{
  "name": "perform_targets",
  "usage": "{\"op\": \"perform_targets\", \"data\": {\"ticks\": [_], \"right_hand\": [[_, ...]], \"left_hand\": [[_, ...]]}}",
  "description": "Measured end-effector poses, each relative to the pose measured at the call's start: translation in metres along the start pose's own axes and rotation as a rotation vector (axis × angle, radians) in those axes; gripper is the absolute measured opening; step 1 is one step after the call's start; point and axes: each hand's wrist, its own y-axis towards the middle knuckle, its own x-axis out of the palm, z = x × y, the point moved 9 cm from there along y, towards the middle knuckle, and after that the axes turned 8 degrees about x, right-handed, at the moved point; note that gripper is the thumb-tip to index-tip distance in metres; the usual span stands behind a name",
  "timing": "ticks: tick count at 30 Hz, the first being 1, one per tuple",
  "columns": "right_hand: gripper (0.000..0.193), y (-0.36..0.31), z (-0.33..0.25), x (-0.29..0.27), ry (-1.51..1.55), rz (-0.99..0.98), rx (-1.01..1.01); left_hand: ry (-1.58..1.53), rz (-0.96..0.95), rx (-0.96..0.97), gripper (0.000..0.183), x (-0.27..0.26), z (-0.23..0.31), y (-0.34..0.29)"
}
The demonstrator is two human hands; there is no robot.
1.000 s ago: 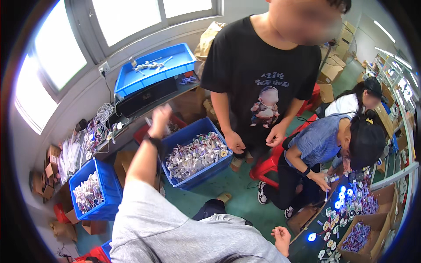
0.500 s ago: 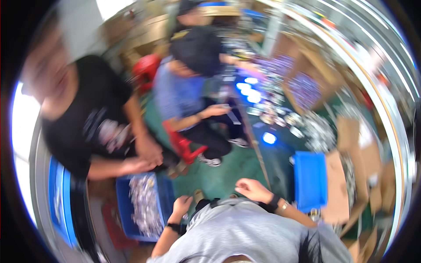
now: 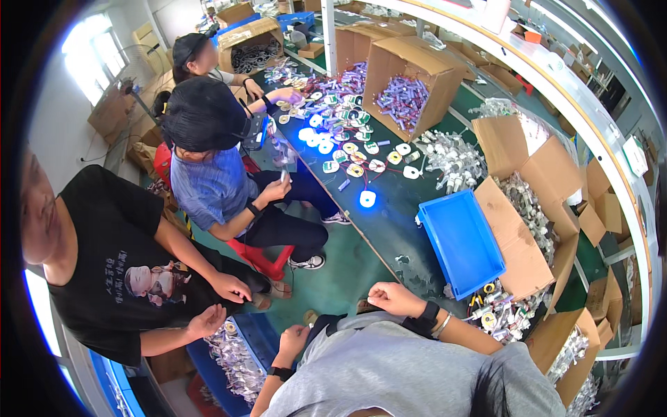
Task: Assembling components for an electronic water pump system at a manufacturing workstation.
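My left hand (image 3: 292,340) is drawn in against my grey shirt with the fingers curled into a loose fist, a dark watch on its wrist. It hovers next to the rim of a blue bin (image 3: 258,332) full of small clear-bagged parts. My right hand (image 3: 391,298) is also close to my chest, fingers pinched together with nothing visible in them; a black watch and a bracelet sit on that wrist. It is near the dark workbench edge (image 3: 389,260) and a small pile of parts (image 3: 495,314).
A person in a black shirt (image 3: 111,271) reaches both hands over the blue bin. A seated person in blue (image 3: 215,187) works at the bench on a red stool (image 3: 267,257). An empty blue tray (image 3: 460,241), open cardboard boxes (image 3: 528,208) and lit round parts (image 3: 367,199) cover the bench.
The view has swung from the window side round to the workbench. My left arm, raised a second ago, has come down, and both hands now sit close to my chest.
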Motion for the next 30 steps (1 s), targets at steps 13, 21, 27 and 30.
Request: {"op": "perform_targets", "data": {"ticks": [13,21,27,30], "right_hand": [[0.027,-0.021,-0.020,0.029,-0.275,0.141,0.011],[0.035,-0.061,-0.091,0.012,-0.196,0.639,-0.231],[0.032,-0.072,-0.034,0.038,0.504,0.521,-0.012],[0.031,-0.079,-0.013,0.050,0.714,0.634,-0.160]], "left_hand": [[-0.366,-0.321,0.385,0.024,-0.060,0.153,0.043],[-0.638,-0.514,0.784,0.027,-0.063,0.314,0.032],[-0.662,-0.778,0.833,0.026,-0.022,0.344,-0.020],[-0.636,-0.836,0.964,0.024,-0.011,0.345,-0.040]]}}
